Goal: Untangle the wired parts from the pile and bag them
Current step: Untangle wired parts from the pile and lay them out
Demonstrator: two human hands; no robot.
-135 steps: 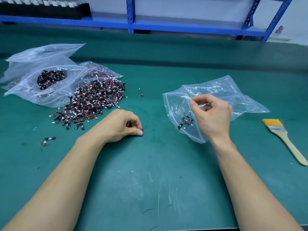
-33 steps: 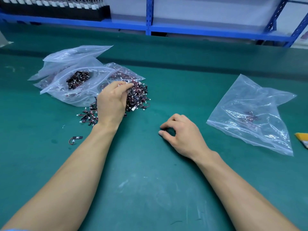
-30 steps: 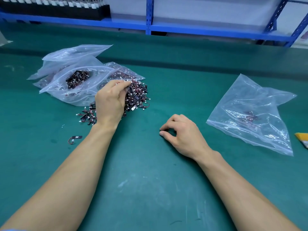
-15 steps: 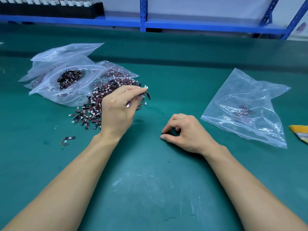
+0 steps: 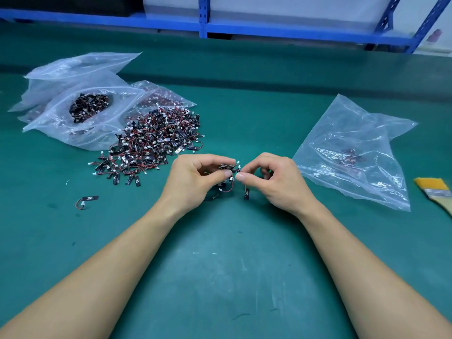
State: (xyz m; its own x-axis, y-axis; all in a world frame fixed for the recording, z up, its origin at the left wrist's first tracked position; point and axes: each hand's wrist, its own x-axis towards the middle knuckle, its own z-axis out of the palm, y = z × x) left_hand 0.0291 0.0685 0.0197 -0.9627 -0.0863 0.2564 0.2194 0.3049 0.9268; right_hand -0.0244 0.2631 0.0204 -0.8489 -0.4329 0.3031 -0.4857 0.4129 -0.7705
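- Gripping a small clump of wired parts (image 5: 226, 178) in the left hand (image 5: 193, 179), thumb and curled fingers closed round it, over the green mat (image 5: 220, 265) at mid-view.
- Pinching the near end of that clump between thumb and forefinger of the right hand (image 5: 276, 182), other fingers curled, with a dangling black part (image 5: 246, 194) hanging on its wire below the pinch.
- Lying at ten o'clock from the hands, near them: a loose pile (image 5: 156, 140) of black parts with red wires and white plugs, touching plastic along its far edge.
- Heaped farther out at ten o'clock: stacked clear bags (image 5: 56, 118), with a dark mass of parts visible through the top one.
- Resting at two o'clock, just beside the right hand: a lone clear bag (image 5: 354, 133) holding a few parts.
- Lying apart at nine o'clock: a stray part (image 5: 88, 198) with a curled wire.
- Cut off by the frame edge at three o'clock: a yellow-bristled brush (image 5: 434, 192).
- Running across at twelve o'clock: blue shelf rails (image 5: 203, 23).
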